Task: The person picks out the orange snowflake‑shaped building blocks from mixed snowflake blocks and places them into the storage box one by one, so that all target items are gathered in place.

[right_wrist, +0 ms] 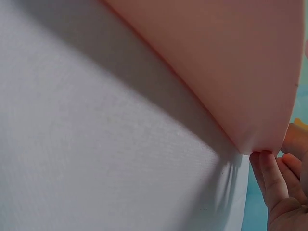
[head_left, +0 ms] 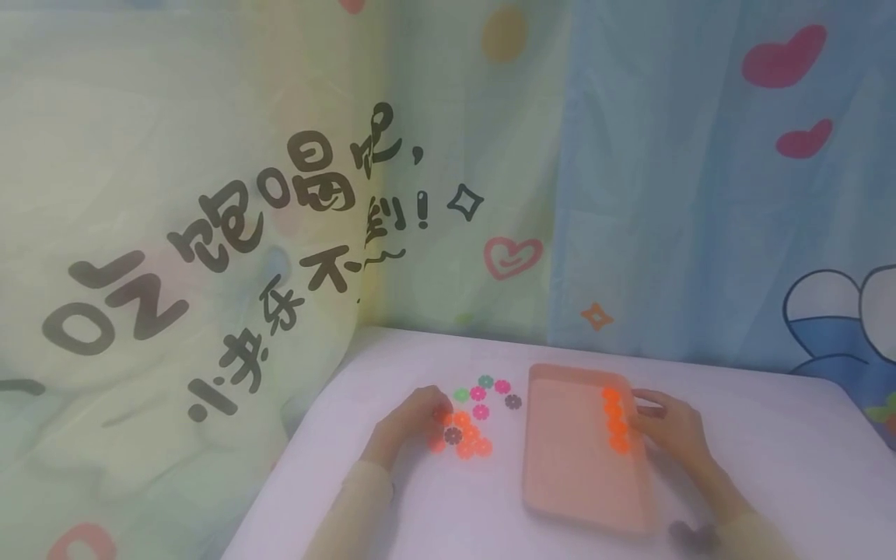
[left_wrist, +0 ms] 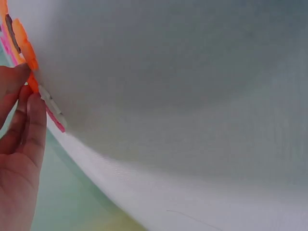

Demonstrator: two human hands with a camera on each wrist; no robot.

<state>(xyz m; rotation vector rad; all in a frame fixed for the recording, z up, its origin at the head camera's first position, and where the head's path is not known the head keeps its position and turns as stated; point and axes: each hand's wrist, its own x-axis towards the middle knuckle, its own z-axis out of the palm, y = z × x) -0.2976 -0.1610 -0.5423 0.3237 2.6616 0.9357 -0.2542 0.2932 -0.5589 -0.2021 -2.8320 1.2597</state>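
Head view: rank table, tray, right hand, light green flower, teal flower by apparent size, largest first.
1. Table
2. Tray
3. Right hand
4. Light green flower and teal flower: look about alike, so unranked.

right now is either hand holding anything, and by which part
Right hand: tray, by its right side. Left hand: an orange piece, apparently pinched at its edge.

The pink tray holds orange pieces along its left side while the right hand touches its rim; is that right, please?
Not quite: the head view shows the orange pieces along the right side of the pink tray; the right hand touches its rim.
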